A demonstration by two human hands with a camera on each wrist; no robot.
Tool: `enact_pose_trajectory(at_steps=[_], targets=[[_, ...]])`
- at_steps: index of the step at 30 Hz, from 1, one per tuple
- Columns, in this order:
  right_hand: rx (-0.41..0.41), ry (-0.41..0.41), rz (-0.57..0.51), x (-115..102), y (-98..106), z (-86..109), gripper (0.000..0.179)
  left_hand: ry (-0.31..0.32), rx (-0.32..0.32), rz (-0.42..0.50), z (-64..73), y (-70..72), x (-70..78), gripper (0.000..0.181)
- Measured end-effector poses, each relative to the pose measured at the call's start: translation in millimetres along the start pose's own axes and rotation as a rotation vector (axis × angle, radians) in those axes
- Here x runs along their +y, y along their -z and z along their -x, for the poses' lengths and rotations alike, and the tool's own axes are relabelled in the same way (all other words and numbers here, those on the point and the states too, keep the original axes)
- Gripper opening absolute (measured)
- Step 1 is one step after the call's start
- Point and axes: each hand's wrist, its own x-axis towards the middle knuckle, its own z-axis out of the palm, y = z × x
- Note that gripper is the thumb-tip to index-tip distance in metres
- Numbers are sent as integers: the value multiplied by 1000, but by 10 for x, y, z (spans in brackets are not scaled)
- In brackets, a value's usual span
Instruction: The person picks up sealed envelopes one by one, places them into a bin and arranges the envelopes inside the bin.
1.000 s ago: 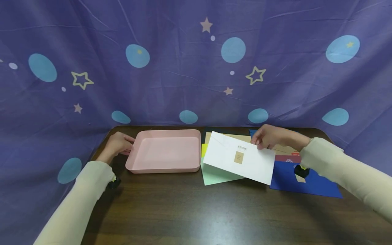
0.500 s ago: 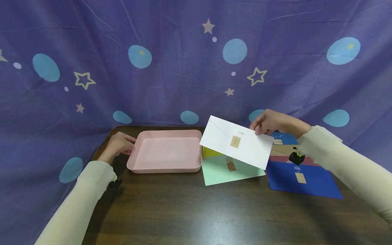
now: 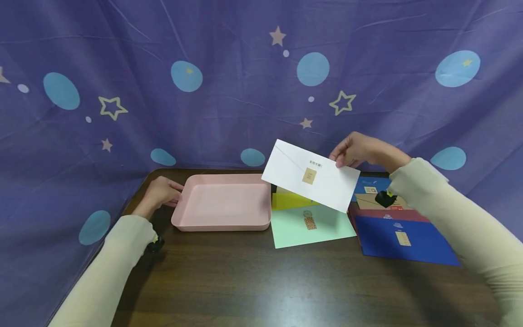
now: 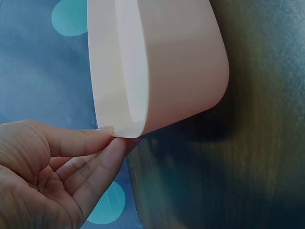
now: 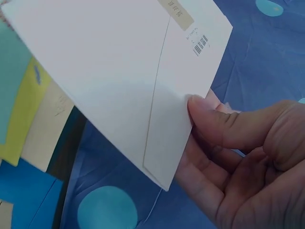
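Observation:
My right hand [image 3: 355, 150] pinches a white envelope [image 3: 296, 181] by its upper right edge, thumb on the near face, and holds it raised and tilted over the other envelopes. The white envelope bears a small tan label and a barcode, which also show in the right wrist view. At the left, my left hand [image 3: 160, 193] pinches the left rim of a shallow pink tray [image 3: 222, 225] between thumb and fingers. In the left wrist view the thumb [image 4: 86, 141] lies at the tray's rim. The tray stands on the table with nothing in it.
Beneath the white envelope lie a mint green envelope [image 3: 294, 234] and a yellow envelope [image 3: 286, 201]. To their right are overlapping envelopes: dark blue [image 3: 425, 247], maroon [image 3: 412, 216], tan [image 3: 372, 202] and lighter blue [image 3: 361, 186]. A purple patterned curtain [image 3: 229, 122] hangs behind the dark wooden table [image 3: 229, 281].
My right hand has lifted the white envelope up and slightly left, uncovering more of the mint green and yellow envelopes. The left hand keeps its grip on the tray, which has shifted slightly rightward in view.

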Motion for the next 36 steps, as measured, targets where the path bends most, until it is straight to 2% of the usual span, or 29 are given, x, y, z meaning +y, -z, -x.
enact_pose_trajectory(at_steps=[15, 19, 27, 34, 36], targets=[[71, 31, -29, -389, -75, -116, 24, 31, -34, 78, 8, 15, 18, 34], [69, 40, -38, -506, -106, -159, 24, 58, -35, 89, -7, 21, 23, 32], [81, 25, -26, -727, -226, -285, 24, 154, -38, 98, -71, 29, 71, 28], [34, 32, 10, -887, -376, -372, 21, 199, -29, 71, -97, 7, 134, 7], [20, 34, 24, -935, -439, -389, 20, 203, -26, 71, -94, -2, 155, 7]])
